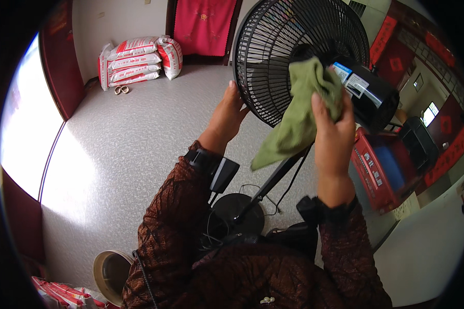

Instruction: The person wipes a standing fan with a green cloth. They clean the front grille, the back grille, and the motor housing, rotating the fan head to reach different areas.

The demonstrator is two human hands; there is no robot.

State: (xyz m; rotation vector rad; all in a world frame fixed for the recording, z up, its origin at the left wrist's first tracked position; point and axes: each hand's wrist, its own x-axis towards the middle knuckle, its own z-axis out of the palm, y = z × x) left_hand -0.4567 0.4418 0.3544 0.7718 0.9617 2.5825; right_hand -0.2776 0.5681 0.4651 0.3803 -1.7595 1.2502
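Note:
A black pedestal fan (263, 73) stands in front of me, its wire cage tilted, with the motor housing (365, 90) at the right bearing labels. My left hand (228, 112) holds the lower left rim of the cage, thumb outside; its other fingers are partly hidden. In my right hand (332, 123) is a green cloth (305, 108), bunched against the back of the cage beside the motor housing, with a loose end hanging down to the left. The fan's pole (270, 183) runs down to a round black base (237, 216) on the floor.
Stacked white and red sacks (135, 61) lie by the far wall, a pair of shoes (121, 90) before them. A red box (375, 170) is at the right, near a pale tabletop (421, 247). A round container (110, 270) stands lower left. Cables (272, 208) trail beside the fan base.

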